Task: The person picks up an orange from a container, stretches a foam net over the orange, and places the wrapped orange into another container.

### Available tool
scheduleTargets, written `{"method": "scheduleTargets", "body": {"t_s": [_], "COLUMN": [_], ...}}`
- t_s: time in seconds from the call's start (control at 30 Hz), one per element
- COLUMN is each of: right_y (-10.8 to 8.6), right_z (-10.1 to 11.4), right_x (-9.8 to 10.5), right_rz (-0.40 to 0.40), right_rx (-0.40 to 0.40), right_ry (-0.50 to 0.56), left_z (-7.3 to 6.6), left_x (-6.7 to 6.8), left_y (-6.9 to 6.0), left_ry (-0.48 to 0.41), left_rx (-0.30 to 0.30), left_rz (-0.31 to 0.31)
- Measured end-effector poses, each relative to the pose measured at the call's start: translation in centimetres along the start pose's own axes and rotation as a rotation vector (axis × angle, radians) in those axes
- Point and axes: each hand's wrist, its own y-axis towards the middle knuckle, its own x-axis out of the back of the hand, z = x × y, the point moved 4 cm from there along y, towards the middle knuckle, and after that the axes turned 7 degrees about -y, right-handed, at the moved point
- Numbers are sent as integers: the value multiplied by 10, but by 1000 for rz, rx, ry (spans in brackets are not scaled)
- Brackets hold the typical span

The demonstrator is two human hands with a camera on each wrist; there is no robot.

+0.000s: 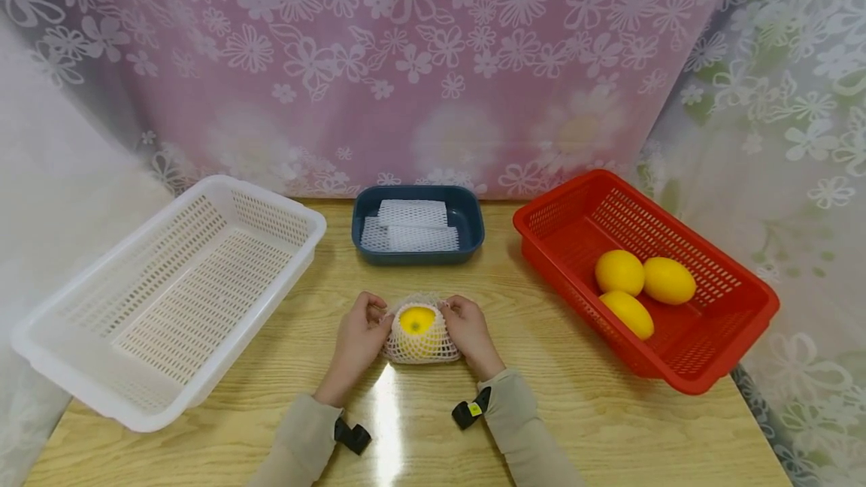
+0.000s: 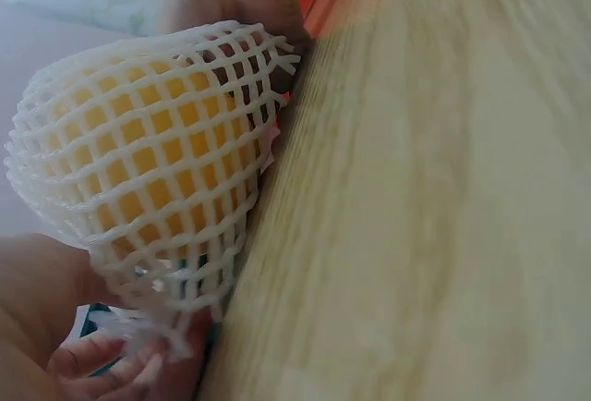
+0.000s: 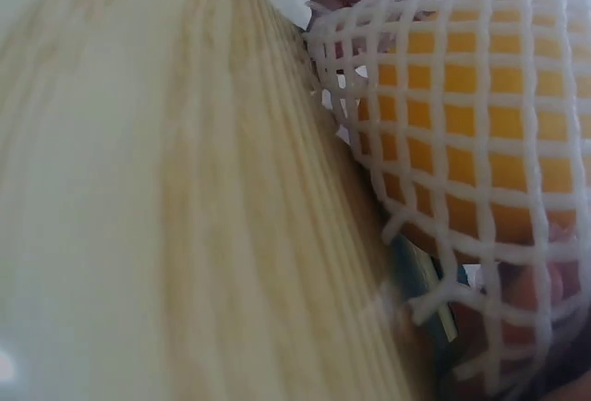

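White net [image 1: 421, 355]: centre stage on the desk [image 1: 609, 434], between the hands, its mesh stretched round one yellow fruit!
Fruit [image 1: 417, 318]: sitting inside that mesh, near the middle of the desk, its yellow top peeking through the gap; it looks to be resting on the wood, which would take the weight off the fingers.
Left hand [image 1: 361, 329]: pinching the net's left edge, thumb and fingers curled in.
Right hand [image 1: 471, 331]: a mirror image, grasping the right edge; a grip from both sides probably spreads the mesh evenly and steadies the round fruit between them.
Blue tray [image 1: 419, 256]: just beyond, on the far side, with flat white nets [image 1: 413, 214] overlapping in it; lying flat, they seem stacked for easy picking.
Red basket [image 1: 568, 243]: over on the right, three yellow fruits [image 1: 619, 273] grouped toward its near end, bare of any mesh; the walls presumably stop them rolling away.
White basket [image 1: 145, 421]: out on the left, angled toward the middle like its red partner, a slant that likely brings both within reach.
Curtain [image 1: 406, 58]: pink and flowered, hanging behind the lot, right at the desk's far edge.
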Motion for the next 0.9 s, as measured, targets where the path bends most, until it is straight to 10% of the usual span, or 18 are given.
{"method": "scheduleTargets", "body": {"t_s": [0.23, 0.5, 0.9], "right_y": [0, 0, 0], "right_z": [-2, -2, -2], "right_x": [1, 0, 1], "right_rz": [-8, -12, -55], "right_rx": [23, 35, 62], "right_ry": [-26, -20, -69], "left_z": [-11, -12, -10], "left_x": [7, -2, -12], "left_y": [-3, -4, -7], "left_ry": [229, -75, -256], "left_rx": [-145, -396, -436], "left_rz": [-81, 81, 408]}}
